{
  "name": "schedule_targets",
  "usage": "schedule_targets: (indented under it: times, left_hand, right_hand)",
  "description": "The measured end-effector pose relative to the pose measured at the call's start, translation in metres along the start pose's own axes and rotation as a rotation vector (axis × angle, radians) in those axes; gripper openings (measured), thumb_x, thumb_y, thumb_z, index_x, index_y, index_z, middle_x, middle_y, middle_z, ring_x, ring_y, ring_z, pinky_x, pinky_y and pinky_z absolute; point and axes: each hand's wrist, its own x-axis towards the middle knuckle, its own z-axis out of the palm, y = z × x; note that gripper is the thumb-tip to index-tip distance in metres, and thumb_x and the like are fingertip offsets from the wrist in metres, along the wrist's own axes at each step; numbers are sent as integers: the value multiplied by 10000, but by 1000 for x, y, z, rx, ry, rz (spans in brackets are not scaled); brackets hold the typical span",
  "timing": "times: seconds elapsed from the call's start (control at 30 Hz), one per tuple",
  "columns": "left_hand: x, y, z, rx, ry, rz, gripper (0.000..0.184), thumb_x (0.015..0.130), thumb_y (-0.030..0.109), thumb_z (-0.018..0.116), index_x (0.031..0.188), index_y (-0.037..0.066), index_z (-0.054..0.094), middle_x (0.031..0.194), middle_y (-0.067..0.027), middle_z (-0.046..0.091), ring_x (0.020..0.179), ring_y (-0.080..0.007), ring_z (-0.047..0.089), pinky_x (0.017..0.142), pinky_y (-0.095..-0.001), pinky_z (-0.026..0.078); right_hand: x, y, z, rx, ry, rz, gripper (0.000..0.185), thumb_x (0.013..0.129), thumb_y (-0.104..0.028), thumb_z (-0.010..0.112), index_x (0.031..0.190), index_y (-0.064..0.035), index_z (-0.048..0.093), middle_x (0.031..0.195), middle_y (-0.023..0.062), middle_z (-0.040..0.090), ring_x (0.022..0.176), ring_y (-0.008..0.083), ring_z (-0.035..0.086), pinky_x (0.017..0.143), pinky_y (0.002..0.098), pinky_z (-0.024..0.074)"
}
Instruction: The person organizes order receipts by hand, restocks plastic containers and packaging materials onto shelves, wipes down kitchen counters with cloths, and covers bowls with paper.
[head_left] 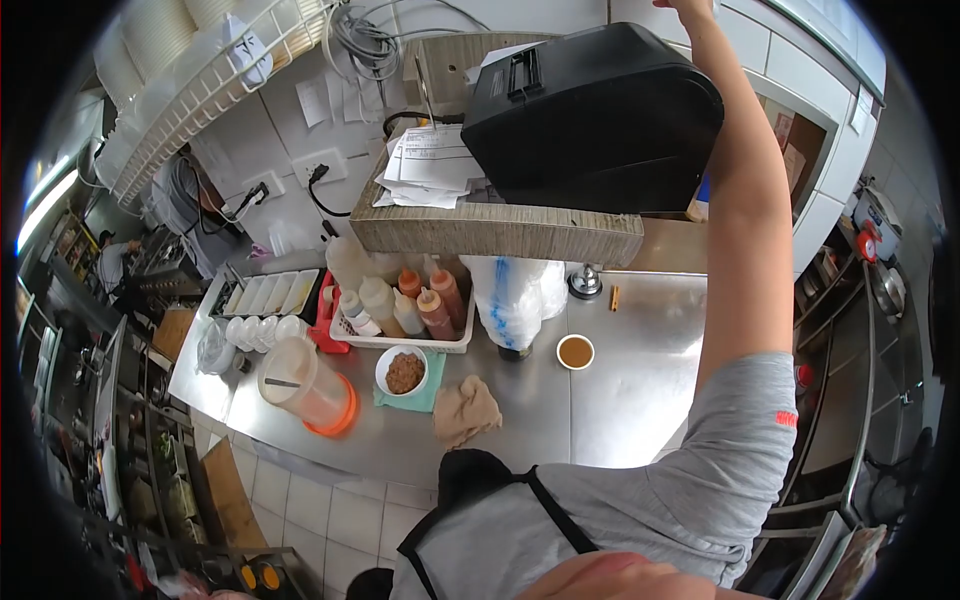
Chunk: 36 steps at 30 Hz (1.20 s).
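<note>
My right arm stretches up past a black printer (595, 120), and my right hand (688, 6) is at the very top edge, mostly cut off by the frame. Its fingers barely show, so what they touch or hold is hidden. Close to that hand is the white tiled wall (750, 40). The printer sits on a wood-patterned shelf (500, 235) with a stack of paper slips (430, 160) beside it. My left hand is out of view.
Below, the steel counter (640, 340) holds a small cup of brown sauce (575, 352), a bell (585, 282), a bowl of brown food (405, 372), a tan cloth (467, 411), a basket of squeeze bottles (405, 343) and a clear pitcher (300, 375). Another person (115, 262) stands far left.
</note>
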Motion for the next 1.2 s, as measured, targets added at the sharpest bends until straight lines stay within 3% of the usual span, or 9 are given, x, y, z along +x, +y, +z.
schedule_targets:
  times: [0.07, 0.2, 0.27, 0.3, 0.47, 0.7, 0.77, 0.97, 1.2]
  left_hand:
    - [13, -27, 5, -314, 122, -187, 343, 883, 140, 523, 1157, -62, 477, 1121, -207, 533, 871, -270, 566, 721, -299, 472]
    - [29, -59, 20, -1484, 556, -963, 405, 776, -45, 587, 1140, -26, 410, 1048, -122, 486, 904, -288, 526, 748, -402, 501]
    - [21, -67, 11, -1568, 321, -1175, 407, 753, -75, 596, 1116, -4, 426, 1010, -100, 477, 876, -267, 521, 737, -405, 497]
    - [20, -63, 20, -1479, 469, -1138, 398, 744, -74, 604, 1091, 14, 430, 978, -110, 470, 845, -257, 517, 735, -401, 491]
    - [-21, -6, 53, -1341, -6, -1244, 187, 864, 55, 492, 985, -83, 454, 878, -160, 517, 768, -233, 499, 652, -306, 418]
    - [-83, 70, 114, -1265, -172, -1559, 192, 846, 59, 510, 987, -58, 453, 822, -107, 485, 683, -180, 438, 623, -284, 386]
    - [-87, 66, 119, -1283, -201, -1563, 190, 849, 65, 507, 989, -53, 458, 830, -112, 496, 687, -183, 447, 623, -286, 392]
    - [-91, 51, 117, -1256, -203, -1510, 176, 863, 73, 484, 1000, -36, 474, 912, -138, 540, 738, -200, 489, 641, -300, 414]
    - [-94, 13, 103, -1399, -368, -1478, 151, 866, 51, 473, 974, -54, 479, 911, -130, 532, 762, -202, 497, 663, -302, 410]
  right_hand:
    - [-20, -34, 4, -1506, -153, -29, 274, 752, -200, 662, 956, -20, 631, 895, 69, 651, 640, 224, 639, 495, 350, 545]
    - [31, 19, -9, -1709, -64, -610, 338, 725, -301, 692, 963, -64, 653, 907, 45, 655, 689, 238, 640, 535, 396, 533]
    - [9, 5, 3, 119, 154, 52, 398, 691, -405, 699, 938, -94, 672, 939, 41, 654, 796, 242, 635, 619, 404, 514]
    - [7, 0, 8, 124, 151, 51, 398, 691, -405, 699, 938, -94, 672, 939, 41, 654, 796, 242, 635, 619, 404, 514]
    - [5, -17, 13, -1806, -57, -64, 393, 676, -405, 708, 904, -86, 684, 950, 98, 647, 878, 250, 617, 667, 374, 503]
    - [40, 27, 2, -1507, 181, -399, 373, 704, -344, 696, 947, -63, 668, 913, 119, 652, 846, 272, 627, 665, 402, 510]
    - [26, 23, 9, -102, 346, -50, 280, 739, -168, 601, 992, -55, 646, 903, 146, 645, 868, 292, 618, 714, 439, 499]
    - [-43, -29, 18, -747, 474, -39, 343, 689, -39, 530, 1012, -65, 639, 866, 182, 635, 803, 249, 628, 722, 393, 493]
    - [-159, -95, -6, -267, 509, -397, 237, 768, -110, 564, 979, -41, 650, 909, 110, 628, 802, 153, 562, 712, 279, 446]
